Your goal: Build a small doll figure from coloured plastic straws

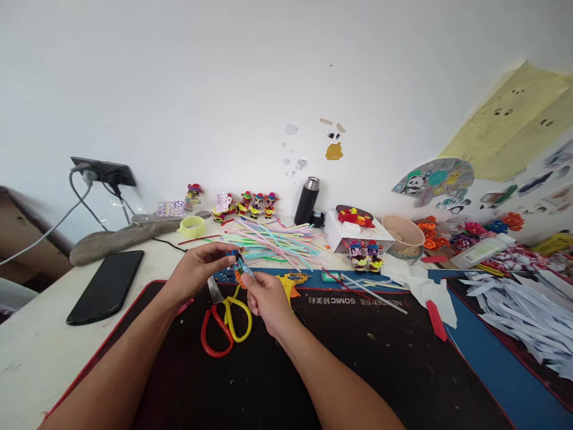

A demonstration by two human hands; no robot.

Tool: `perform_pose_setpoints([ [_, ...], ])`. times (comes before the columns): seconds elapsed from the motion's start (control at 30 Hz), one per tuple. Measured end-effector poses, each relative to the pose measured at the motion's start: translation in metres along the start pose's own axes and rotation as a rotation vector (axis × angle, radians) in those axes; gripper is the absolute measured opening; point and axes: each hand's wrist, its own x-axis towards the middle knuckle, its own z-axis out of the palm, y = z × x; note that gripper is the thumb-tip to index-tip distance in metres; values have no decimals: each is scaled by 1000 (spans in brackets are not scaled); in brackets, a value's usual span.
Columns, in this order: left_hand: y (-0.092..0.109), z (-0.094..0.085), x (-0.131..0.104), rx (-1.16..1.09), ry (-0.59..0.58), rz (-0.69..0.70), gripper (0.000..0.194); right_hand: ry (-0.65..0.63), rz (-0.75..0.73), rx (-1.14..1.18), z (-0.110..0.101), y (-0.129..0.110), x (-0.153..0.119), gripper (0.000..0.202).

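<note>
In the head view, a small multicoloured figure [238, 266] is held above the far edge of the dark mat [367, 364], itself laid on the table [33, 343]. The left hand [201, 263] pinches the figure's upper part between thumb and fingers; the right hand [267, 298] grips the lower part, thumb on top and fingers curled beneath. The fingers cover much of the figure, so its joints cannot be judged reliably. Uneven pressure or twisting between the two grips could loosen or bend small parts. If either grip slips, the figure may drop onto the scissors [228, 318], which lie directly below, handles spread. A yellow tool [289, 285], apparently a glue gun, sits just beyond the right hand near the mat's far edge; contact could burn if it is hot.
</note>
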Motion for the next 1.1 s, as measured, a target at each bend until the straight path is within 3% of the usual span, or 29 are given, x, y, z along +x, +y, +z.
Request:
perform_pose_setpoints([
  [0.7,8,4,-4,44,17,54,50,-69,17,-9,-2,-1,1,52],
  [0.9,10,2,-4,-79,69,100,62,-86,7,21,-1,-3,-1,52],
  [1.1,2,3,-1,-302,96,-41,58,-100,-19,127,-4,-2,1,52],
])
